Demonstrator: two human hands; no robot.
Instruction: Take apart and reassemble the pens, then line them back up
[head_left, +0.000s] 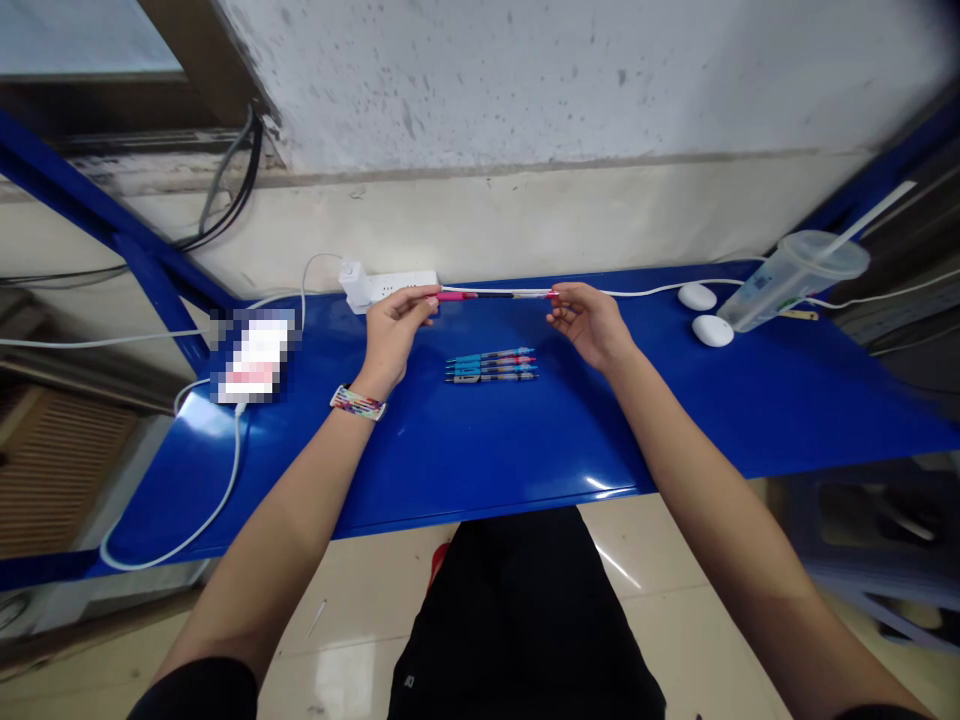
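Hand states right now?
Left hand: closed on the pink end of a pen.
Right hand: fingertips pinching the same pen's other end.

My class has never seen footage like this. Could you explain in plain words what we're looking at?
There is no machine here: a person works bare-handed, and the one picture comes from a camera on their head, looking forward and down. The left hand and right hand hold a pink-ended pen level between them, one at each end. Below it, more pens lie side by side on the blue table. A power strip sits by the wall, and a clear cup with a straw stands at the right.
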